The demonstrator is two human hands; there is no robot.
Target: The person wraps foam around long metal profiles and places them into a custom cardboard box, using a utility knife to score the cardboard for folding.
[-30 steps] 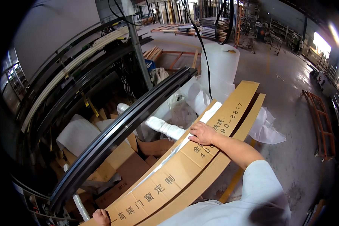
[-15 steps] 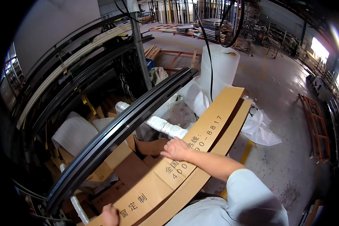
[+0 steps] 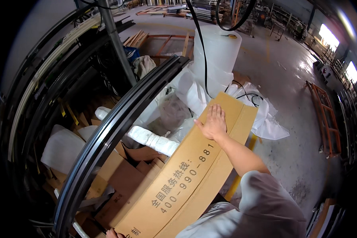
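Observation:
A long brown cardboard box [image 3: 182,174] with dark printing slants across the front, from the lower edge up toward the middle. My right hand [image 3: 215,123] lies flat on its top panel near the far end, fingers stretched out and thumb apart. At the bottom of the view my left hand [image 3: 114,233] is curled at the box's left edge, mostly cut off by the frame. Just left of the box, a white-wrapped bar [image 3: 152,141] runs beneath it. Dark metal profiles [image 3: 119,115] lie lengthwise beyond that.
Brown cardboard pieces [image 3: 121,178] fill the space under the profiles. Behind the box stands a large roll of white wrap [image 3: 216,59], loose sheeting [image 3: 267,119] beside it. Black cables [image 3: 200,43] hang down in front. An orange frame [image 3: 325,119] stands right; a metal post [image 3: 119,51] rises left.
My right hand has moved from the box's left edge to its far end and flattened out. The gap between the cardboard panels has closed. My left hand sits lower in view.

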